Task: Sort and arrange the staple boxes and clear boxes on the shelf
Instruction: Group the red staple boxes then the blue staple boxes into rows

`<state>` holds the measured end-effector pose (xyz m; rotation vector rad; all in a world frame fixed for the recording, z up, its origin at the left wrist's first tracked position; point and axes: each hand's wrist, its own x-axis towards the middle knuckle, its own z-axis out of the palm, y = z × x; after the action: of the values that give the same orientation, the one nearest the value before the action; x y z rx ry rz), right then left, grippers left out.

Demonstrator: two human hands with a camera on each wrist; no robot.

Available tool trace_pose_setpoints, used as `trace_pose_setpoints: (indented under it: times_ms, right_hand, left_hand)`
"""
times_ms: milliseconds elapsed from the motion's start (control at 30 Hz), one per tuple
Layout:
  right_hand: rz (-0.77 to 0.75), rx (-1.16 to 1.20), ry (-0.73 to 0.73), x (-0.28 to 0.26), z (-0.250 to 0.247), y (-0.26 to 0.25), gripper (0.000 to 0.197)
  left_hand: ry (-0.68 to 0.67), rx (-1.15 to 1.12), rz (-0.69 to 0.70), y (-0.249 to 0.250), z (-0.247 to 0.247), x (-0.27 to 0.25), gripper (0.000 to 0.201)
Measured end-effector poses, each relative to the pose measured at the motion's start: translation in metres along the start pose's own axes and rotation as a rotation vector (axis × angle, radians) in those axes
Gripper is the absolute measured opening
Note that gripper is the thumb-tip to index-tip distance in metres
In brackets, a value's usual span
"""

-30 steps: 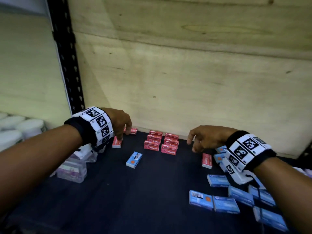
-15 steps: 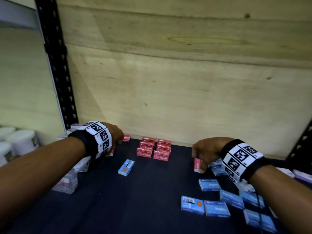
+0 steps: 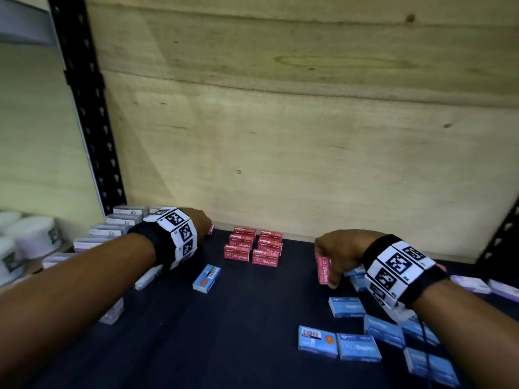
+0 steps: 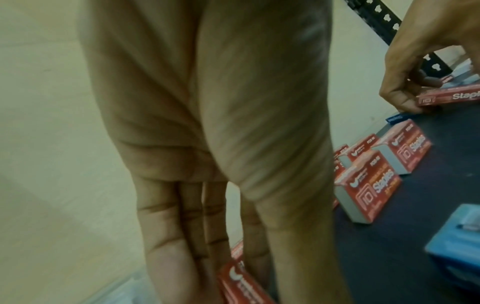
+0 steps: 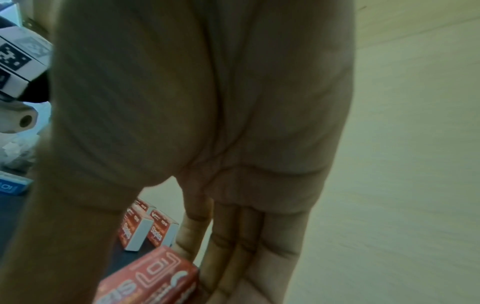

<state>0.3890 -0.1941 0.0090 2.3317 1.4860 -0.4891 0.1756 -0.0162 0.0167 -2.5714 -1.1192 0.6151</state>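
The left hand (image 3: 200,220) has thumb and fingers (image 4: 166,236) pinched on a red staple box (image 4: 241,286) at their tips, with clear boxes (image 3: 112,230) just outside them. Beyond the fingertips to the right stands the stacked red staple group (image 3: 254,248). The right hand (image 3: 339,251) clamps another red box (image 3: 323,268) between thumb and fingers (image 5: 233,246), with blue staple boxes (image 3: 356,346) behind the palm.

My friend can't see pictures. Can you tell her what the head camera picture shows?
Two hands reach over a dark shelf: the right hand grips a small red cardboard staple box, the left hand touches another red box by the wooden back wall. Between them stands a neat block of red staple boxes; loose blue staple boxes lie right.
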Motion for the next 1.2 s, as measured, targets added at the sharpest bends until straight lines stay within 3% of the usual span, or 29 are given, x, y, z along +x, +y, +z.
trace_pose_setpoints:
  times_ms: [67, 133, 267, 400, 567, 733, 1033, 1200]
  right_hand:
    - [-0.035, 0.017, 0.043, 0.000, 0.002, -0.001, 0.052]
    - [-0.063, 0.044, 0.060, 0.001, 0.003, -0.001, 0.052]
    - [-0.124, 0.145, 0.025, 0.000, 0.003, -0.006, 0.035]
    - [-0.171, 0.123, 0.034, -0.003, 0.002, -0.020, 0.021]
    - [-0.224, 0.122, 0.037, -0.004, 0.000, -0.038, 0.020]
    - [-0.274, 0.124, 0.048, -0.002, 0.000, -0.055, 0.016]
    - [-0.253, 0.098, 0.126, -0.001, 0.004, -0.066, 0.021]
    - [-0.213, 0.125, 0.081, -0.005, 0.000, -0.061, 0.026]
  left_hand:
    - [-0.032, 0.109, 0.083, -0.001, -0.001, 0.001, 0.026]
    - [-0.041, 0.136, 0.073, 0.000, -0.003, -0.002, 0.024]
    - [-0.004, 0.090, 0.106, -0.006, -0.003, -0.006, 0.029]
    - [-0.039, 0.033, 0.137, -0.017, -0.007, -0.005, 0.019]
    - [0.054, -0.142, 0.177, -0.021, -0.017, -0.011, 0.023]
    - [0.018, -0.412, 0.278, -0.008, -0.020, -0.017, 0.017]
    - [0.084, -0.398, 0.280, 0.015, 0.003, -0.014, 0.023]
    - [0.095, -0.427, 0.300, 0.016, 0.007, -0.013, 0.021]
